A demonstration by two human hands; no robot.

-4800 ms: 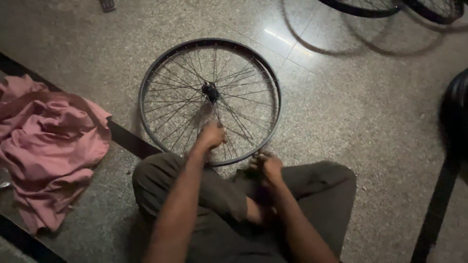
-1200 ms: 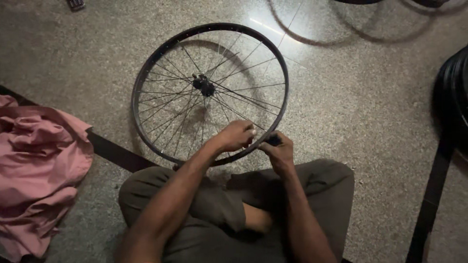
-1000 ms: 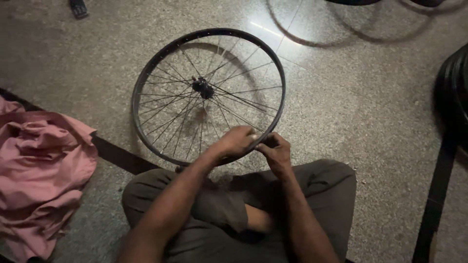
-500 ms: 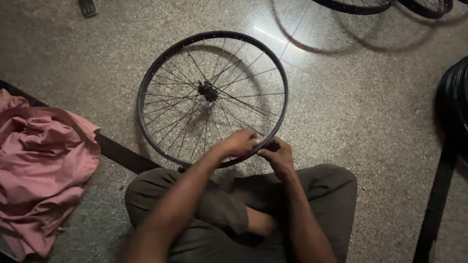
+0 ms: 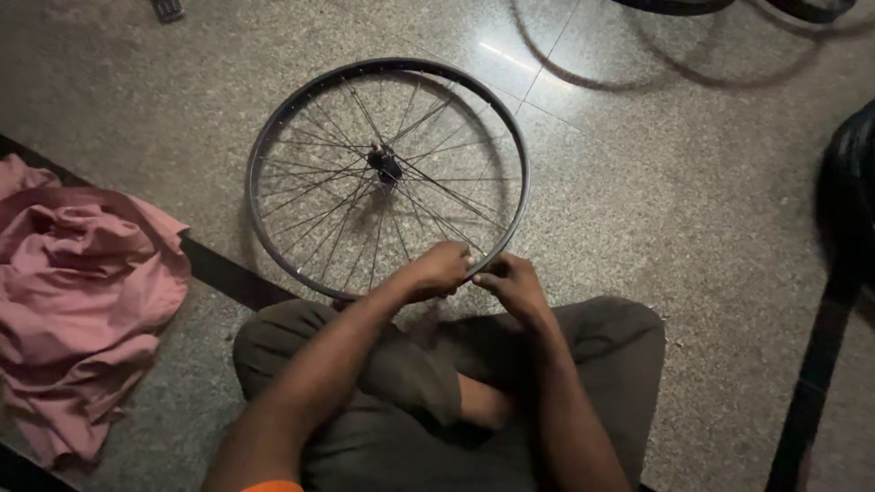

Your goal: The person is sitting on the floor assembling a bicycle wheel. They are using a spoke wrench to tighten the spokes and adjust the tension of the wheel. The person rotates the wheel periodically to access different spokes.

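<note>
A bare bicycle wheel with a dark rim, thin spokes and a black hub lies flat on the speckled stone floor in front of my crossed legs. My left hand is closed over the near edge of the rim, its fingers pinching among the spokes. Beside it, my right hand grips the same near part of the rim, fingertips almost touching the left hand. Whether either hand holds a small tool is hidden by the fingers.
A crumpled pink cloth lies on the floor at the left, across a dark floor strip. A black tyre stands at the right edge. Parts of other wheels show at the top.
Since 4.8 s ago my left hand has come from the spokes near the hub to the near rim beside my right hand. Over the last second both hands stay there.
</note>
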